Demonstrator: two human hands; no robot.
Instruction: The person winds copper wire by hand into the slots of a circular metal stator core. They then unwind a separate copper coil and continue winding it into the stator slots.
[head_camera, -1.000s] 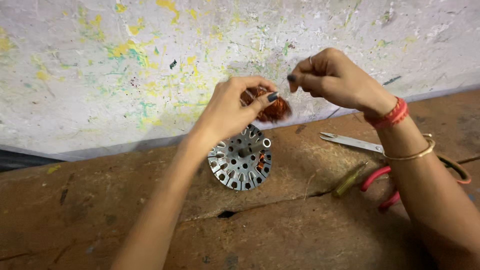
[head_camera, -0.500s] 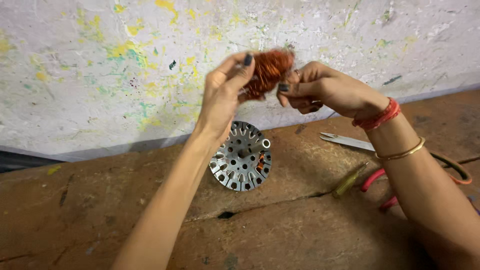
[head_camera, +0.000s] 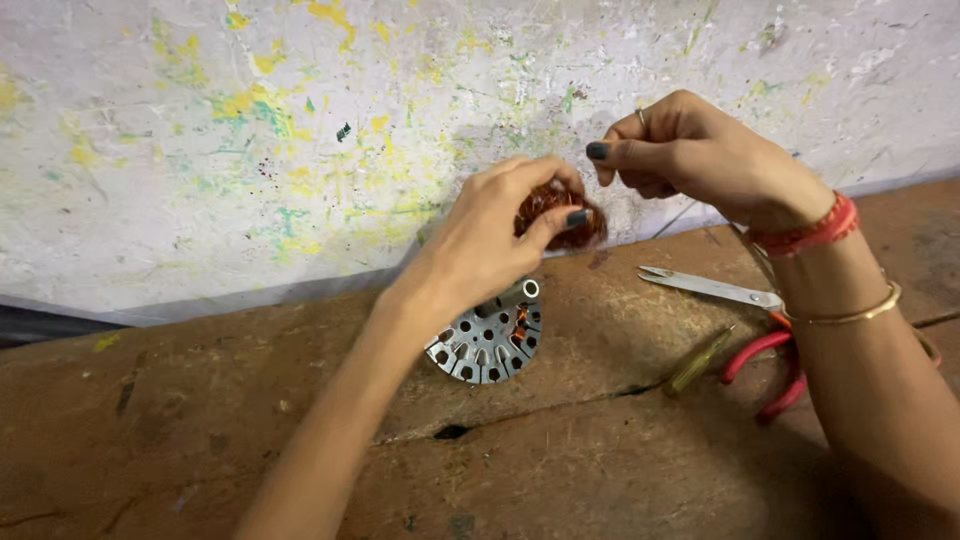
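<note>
My left hand (head_camera: 500, 225) pinches a tangled bundle of copper wire (head_camera: 560, 215) in front of the paint-spattered wall. My right hand (head_camera: 690, 155) is raised just right of it, fingers pinched together, apparently on a thin strand of that wire; the strand itself is too fine to see. Below the left hand, a round metal stator core (head_camera: 487, 340) with slots and holes lies on the brown wooden bench, a few copper turns still in it.
Scissors with red handles (head_camera: 740, 300) and a screwdriver with a yellow-green handle (head_camera: 700, 360) lie on the bench (head_camera: 200, 440) under my right forearm. A crack and a small hole (head_camera: 450, 432) run across the wood. The wall (head_camera: 250, 150) stands close behind.
The copper bundle rose high in front of the wall half a second ago, then came back down toward the stator. My right hand moved apart from it, up and to the right.
</note>
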